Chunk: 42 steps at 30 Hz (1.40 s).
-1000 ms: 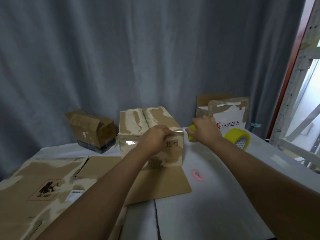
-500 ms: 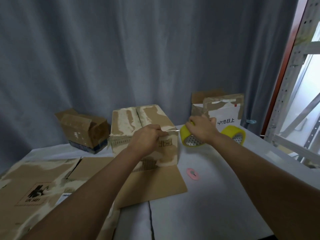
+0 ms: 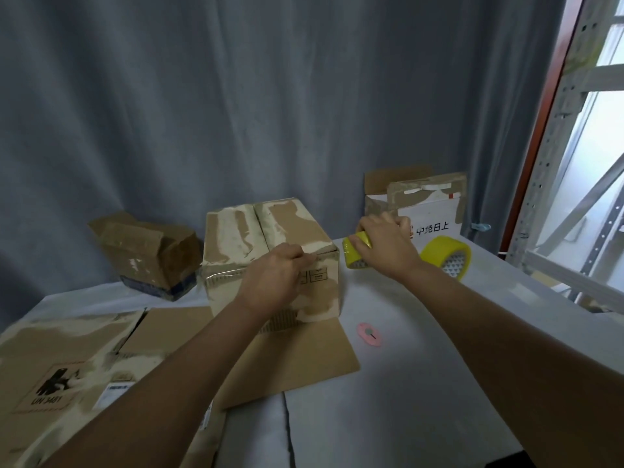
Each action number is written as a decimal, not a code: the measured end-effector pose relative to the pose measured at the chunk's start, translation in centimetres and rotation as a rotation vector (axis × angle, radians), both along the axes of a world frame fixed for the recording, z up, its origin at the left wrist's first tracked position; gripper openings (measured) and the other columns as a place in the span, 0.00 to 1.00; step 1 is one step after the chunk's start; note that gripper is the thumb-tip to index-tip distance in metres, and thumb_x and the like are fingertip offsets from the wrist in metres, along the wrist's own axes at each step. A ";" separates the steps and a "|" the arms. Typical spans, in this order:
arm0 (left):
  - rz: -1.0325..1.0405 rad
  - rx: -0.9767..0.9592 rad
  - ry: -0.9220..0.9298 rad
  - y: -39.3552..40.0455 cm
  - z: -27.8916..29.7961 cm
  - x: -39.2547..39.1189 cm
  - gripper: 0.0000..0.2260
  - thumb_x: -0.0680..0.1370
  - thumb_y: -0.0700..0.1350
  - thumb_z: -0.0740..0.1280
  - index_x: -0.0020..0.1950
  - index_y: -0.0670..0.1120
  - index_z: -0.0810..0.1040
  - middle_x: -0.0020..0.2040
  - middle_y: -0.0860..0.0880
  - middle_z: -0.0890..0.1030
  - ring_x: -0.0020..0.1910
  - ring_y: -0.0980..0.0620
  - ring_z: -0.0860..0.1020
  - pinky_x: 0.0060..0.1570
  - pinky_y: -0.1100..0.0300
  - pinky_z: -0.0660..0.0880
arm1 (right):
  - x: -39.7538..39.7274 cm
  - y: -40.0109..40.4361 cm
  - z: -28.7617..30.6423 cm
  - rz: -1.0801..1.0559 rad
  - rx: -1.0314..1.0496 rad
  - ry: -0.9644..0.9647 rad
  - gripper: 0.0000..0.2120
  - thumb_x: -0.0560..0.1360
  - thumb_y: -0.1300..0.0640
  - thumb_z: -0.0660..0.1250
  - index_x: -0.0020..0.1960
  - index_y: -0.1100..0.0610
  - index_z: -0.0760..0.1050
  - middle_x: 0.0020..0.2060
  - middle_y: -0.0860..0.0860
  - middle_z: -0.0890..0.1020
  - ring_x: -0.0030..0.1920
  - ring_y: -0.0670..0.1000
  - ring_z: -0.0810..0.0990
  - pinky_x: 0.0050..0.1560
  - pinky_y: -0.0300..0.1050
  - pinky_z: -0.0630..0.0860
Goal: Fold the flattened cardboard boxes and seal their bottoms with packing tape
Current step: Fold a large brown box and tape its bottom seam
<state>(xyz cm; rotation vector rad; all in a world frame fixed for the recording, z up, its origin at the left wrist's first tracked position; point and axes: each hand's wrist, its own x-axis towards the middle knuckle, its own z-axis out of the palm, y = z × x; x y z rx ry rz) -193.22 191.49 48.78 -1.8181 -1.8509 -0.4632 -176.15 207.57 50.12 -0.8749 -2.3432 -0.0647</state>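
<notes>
The gray curtain [image 3: 236, 113] hangs well beyond both hands, and the cloth-covered table [image 3: 422, 383] spreads under them. To the left of the left hand lie flattened boxes [image 3: 67, 366], not yet folded, with a crumpled open box [image 3: 148, 255] farther off behind them. The folded box [image 3: 270, 238] stands upside down directly under the left hand [image 3: 273, 282], its closed bottom flaps facing up, on a flat sheet of cardboard [image 3: 304, 363]. That hand presses its fingers on the near top edge of the box, seemingly pinning a tape end there, though the clear strip is hard to make out. The right hand [image 3: 385, 244] is just to the right of the box, clenched around a yellow tape roll [image 3: 354, 255]. A spare tape roll [image 3: 445, 260] rests just right of that hand, in front of a white printed carton [image 3: 429, 211]. A small pink cutter [image 3: 369, 333] lies nearer the person, below the right hand. The step in hand looks like taping the bottom seam; the next move probably calls for keeping the strip taut, then cutting it free and smoothing it down.
</notes>
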 end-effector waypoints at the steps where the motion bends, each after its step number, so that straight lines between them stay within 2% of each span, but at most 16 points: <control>1: 0.001 0.001 0.001 0.0 0.0 0.0 0.19 0.68 0.37 0.72 0.58 0.50 0.82 0.43 0.53 0.78 0.42 0.50 0.78 0.26 0.56 0.76 | 0.1 0.0 0.0 -0.003 -0.010 -0.003 0.12 0.79 0.46 0.58 0.46 0.54 0.72 0.46 0.49 0.77 0.53 0.53 0.70 0.54 0.52 0.58; 7: -0.002 0.012 0.027 -0.2 -0.1 0.2 0.22 0.66 0.35 0.74 0.57 0.50 0.82 0.42 0.53 0.79 0.40 0.50 0.78 0.25 0.59 0.73 | 0.4 -0.7 1.1 -0.021 -0.101 -0.029 0.11 0.77 0.50 0.60 0.40 0.55 0.67 0.38 0.51 0.73 0.47 0.55 0.70 0.53 0.52 0.61; 10: 0.006 0.028 0.031 -0.2 0.1 0.6 0.23 0.64 0.34 0.74 0.56 0.50 0.82 0.41 0.53 0.79 0.40 0.50 0.78 0.27 0.61 0.70 | 0.7 -0.9 2.0 0.016 -0.187 -0.023 0.12 0.76 0.52 0.62 0.39 0.58 0.69 0.37 0.55 0.75 0.43 0.56 0.73 0.44 0.48 0.66; 13: 0.016 0.033 0.059 -0.1 0.1 0.7 0.25 0.63 0.34 0.74 0.57 0.51 0.82 0.41 0.53 0.79 0.40 0.50 0.78 0.27 0.63 0.67 | 0.8 -0.9 2.3 0.023 -0.237 -0.028 0.11 0.75 0.51 0.63 0.39 0.58 0.69 0.40 0.56 0.75 0.42 0.58 0.74 0.37 0.45 0.65; 16: 0.027 0.031 0.098 -0.4 0.2 0.9 0.30 0.62 0.35 0.74 0.63 0.51 0.80 0.41 0.53 0.78 0.39 0.50 0.76 0.28 0.63 0.62 | 0.4 -1.0 2.2 0.008 -0.177 -0.025 0.10 0.74 0.51 0.63 0.39 0.56 0.68 0.42 0.57 0.76 0.44 0.57 0.74 0.38 0.45 0.66; 19: 0.021 0.034 0.162 -0.4 -0.1 1.2 0.30 0.62 0.34 0.73 0.63 0.49 0.80 0.42 0.52 0.77 0.39 0.51 0.74 0.32 0.64 0.60 | 0.3 -1.1 1.8 0.016 -0.083 0.001 0.09 0.74 0.51 0.63 0.40 0.56 0.69 0.42 0.58 0.77 0.47 0.58 0.74 0.40 0.46 0.66; 26: 0.010 -0.017 0.129 -0.2 -0.5 0.8 0.31 0.64 0.31 0.70 0.66 0.47 0.78 0.46 0.50 0.77 0.42 0.49 0.73 0.33 0.60 0.70 | 1.0 -1.6 0.6 0.027 0.080 -0.017 0.08 0.76 0.55 0.62 0.42 0.59 0.71 0.42 0.59 0.79 0.48 0.59 0.72 0.47 0.51 0.66; 33: 0.013 -0.040 0.162 -0.3 0.0 1.1 0.29 0.66 0.33 0.68 0.67 0.47 0.77 0.46 0.50 0.77 0.42 0.50 0.73 0.36 0.60 0.71 | 0.1 -0.9 -0.4 -0.037 0.124 -0.082 0.10 0.77 0.54 0.62 0.45 0.61 0.74 0.43 0.60 0.80 0.47 0.60 0.74 0.47 0.52 0.65; 38: 0.037 -0.041 0.235 -0.4 0.5 1.4 0.30 0.61 0.36 0.73 0.63 0.48 0.80 0.43 0.53 0.76 0.39 0.52 0.73 0.32 0.65 0.63 | -1.2 -0.4 -0.5 -0.073 0.091 -0.128 0.12 0.80 0.51 0.57 0.52 0.58 0.73 0.50 0.56 0.79 0.54 0.57 0.72 0.54 0.51 0.65; 42: 0.040 -0.083 0.219 -0.4 0.4 1.5 0.31 0.62 0.35 0.72 0.66 0.48 0.78 0.46 0.52 0.77 0.41 0.52 0.73 0.36 0.63 0.70 | -1.3 -0.1 -0.8 -0.078 0.070 -0.143 0.12 0.81 0.51 0.56 0.53 0.58 0.73 0.52 0.56 0.78 0.55 0.57 0.71 0.53 0.51 0.65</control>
